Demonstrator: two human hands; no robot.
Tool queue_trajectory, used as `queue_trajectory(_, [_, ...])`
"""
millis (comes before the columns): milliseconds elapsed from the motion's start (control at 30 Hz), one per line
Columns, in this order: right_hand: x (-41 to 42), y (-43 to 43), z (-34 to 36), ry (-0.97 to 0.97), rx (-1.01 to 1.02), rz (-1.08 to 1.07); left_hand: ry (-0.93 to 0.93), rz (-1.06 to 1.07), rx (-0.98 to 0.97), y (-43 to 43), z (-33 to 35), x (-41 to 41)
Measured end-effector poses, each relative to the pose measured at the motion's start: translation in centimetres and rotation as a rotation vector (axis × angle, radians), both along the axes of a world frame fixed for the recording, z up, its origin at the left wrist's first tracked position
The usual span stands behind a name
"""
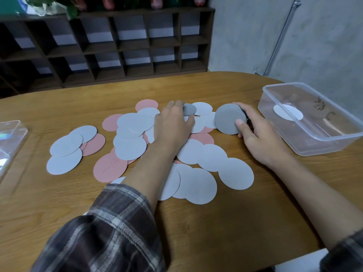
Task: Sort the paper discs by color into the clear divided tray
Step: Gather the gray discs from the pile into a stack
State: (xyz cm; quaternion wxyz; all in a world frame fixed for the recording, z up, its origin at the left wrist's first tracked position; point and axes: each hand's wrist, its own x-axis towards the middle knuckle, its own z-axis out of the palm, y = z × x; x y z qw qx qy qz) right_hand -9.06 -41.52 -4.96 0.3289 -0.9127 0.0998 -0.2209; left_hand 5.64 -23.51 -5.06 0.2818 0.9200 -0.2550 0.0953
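— What has the right hand [255, 132] got?

— A stack of grey discs [228, 118], gripped by the rim, thumb on the top face and fingers curled behind; it is held just above the table [245, 222], near the tub [314, 145].

— And the left hand [172, 126]?

— It reaches over the pile with its fingertips at a single grey disc [190, 109]; whether it pinches the disc or only touches it I cannot tell; the frame is blurred there.

— How will these discs handle?

— Light, thin and fairly stiff, I judge, like card; lying flat they give nothing to grab, so an overlapping edge is the place to lift, or one slides a disc free first; a stack held by the rim could fan out if the grip loosens.

— What lies around the hands?

— Pale discs [235, 173] and pink discs [110, 167], scattered and overlapping across the middle of the table.

— The containers?

— The tub on the right is clear, with one white disc [288, 114] on its floor; I see no dividers in it; a second clear tray [11, 132] shows partly at the left edge, well apart from the pile; its contents I cannot make out.
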Motion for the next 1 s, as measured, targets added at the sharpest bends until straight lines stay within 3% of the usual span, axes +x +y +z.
queue_trajectory(333, [0.1,-0.1,-0.1,0.000,0.010,-0.006,-0.162,0.017,-0.059,-0.1,-0.6,0.6])
queue_trajectory(600, [0.1,-0.1,-0.1,-0.009,0.019,-0.019,-0.349,-0.034,-0.393,-0.4,0.8,-0.9])
queue_trajectory(767, [0.1,-0.2,-0.1,-0.018,0.062,-0.074,-0.083,-0.270,-0.573,-0.4,1.1,-2.1])
queue_trajectory(867, [0.1,-0.2,-0.2,-0.015,0.076,-0.077,0.093,-0.389,-0.514,-0.4,0.9,-2.3])
queue_trajectory(1000, [0.3,-0.4,-0.4,-0.017,0.105,-0.082,0.171,-0.449,-0.515,-0.5,0.8,-2.1])
